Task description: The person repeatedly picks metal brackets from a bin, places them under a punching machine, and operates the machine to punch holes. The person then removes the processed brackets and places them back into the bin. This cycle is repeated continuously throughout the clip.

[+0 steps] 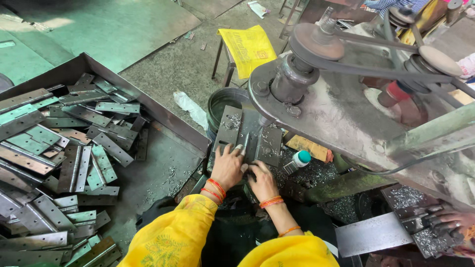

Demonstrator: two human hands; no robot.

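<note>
From the head camera, the left hand (227, 165) lies flat on a grey metal hinge (247, 134) opened out on the machine's surface (316, 173), fingers (238, 147) spread narrow and pressing down on it. The right hand (262, 182) rests just near of the hinge; its fingers curl under, seemingly at the plate's near edge, so I cannot tell their hold. The drill head (297, 74) hides the hinge's far right part. Left, a tray (163, 116) of hinges runs out of frame. At the right edge, another person's hand (455, 217) is half cut off.
</note>
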